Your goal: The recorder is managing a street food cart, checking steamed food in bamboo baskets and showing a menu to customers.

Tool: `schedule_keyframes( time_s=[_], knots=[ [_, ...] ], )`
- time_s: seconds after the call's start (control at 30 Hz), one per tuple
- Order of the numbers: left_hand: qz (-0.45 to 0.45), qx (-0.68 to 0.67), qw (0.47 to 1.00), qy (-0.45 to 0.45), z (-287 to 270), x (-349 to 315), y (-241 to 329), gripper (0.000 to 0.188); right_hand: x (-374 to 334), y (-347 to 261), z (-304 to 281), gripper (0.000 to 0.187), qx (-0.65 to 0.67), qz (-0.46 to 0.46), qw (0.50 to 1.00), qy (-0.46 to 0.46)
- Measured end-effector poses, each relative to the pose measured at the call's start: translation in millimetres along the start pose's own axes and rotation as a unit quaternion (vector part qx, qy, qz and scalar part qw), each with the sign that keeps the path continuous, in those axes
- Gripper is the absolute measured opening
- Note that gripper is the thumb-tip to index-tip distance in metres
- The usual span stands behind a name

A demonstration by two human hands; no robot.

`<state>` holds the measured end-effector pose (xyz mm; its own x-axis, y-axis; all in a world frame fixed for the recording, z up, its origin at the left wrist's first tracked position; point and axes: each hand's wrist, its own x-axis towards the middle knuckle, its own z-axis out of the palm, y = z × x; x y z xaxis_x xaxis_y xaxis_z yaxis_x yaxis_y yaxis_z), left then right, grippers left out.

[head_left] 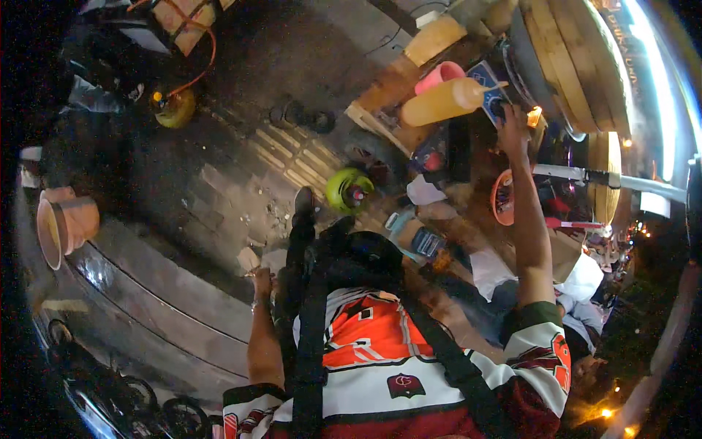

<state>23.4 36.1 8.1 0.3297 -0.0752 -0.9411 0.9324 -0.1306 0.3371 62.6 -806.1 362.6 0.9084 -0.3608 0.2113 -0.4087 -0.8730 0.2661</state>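
My right arm reaches up and away along the cart at the right. My right hand (515, 130) is closed at a small dark object beside an orange flame (535, 115); what the fingers hold is hidden. Left of it lies a squeeze bottle (442, 102) with yellowish contents, its nozzle pointing toward the hand. A blue printed box (484, 79) sits just behind the nozzle. My left hand (263, 281) hangs low at my left side, small and dim. A pale tan piece (248, 259) shows just beyond its fingers, and I cannot tell whether they touch it.
Large round wooden-sided vessels (574, 62) stand at the upper right. A pink cup (441, 75) is behind the bottle. A green gas cylinder (349, 190) stands on the floor ahead, a yellowish one (173, 107) farther left. An orange bucket (77, 219) is far left. Motorcycles (131, 399) line the lower left.
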Motion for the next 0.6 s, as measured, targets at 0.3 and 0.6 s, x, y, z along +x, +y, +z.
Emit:
schedule_keyframes(
  time_s=[0.3,0.6],
  knots=[
    [0.101,-0.035,0.994,-0.004,69.0,-26.8,26.7,0.026,7.8,17.0,-4.2,0.046,-0.028,0.066,0.993,-0.099],
    [0.34,0.287,0.895,-0.026,60.6,-28.2,-21.2,0.034,10.4,6.1,6.0,0.038,-0.097,-0.004,0.995,0.026]
  ],
)
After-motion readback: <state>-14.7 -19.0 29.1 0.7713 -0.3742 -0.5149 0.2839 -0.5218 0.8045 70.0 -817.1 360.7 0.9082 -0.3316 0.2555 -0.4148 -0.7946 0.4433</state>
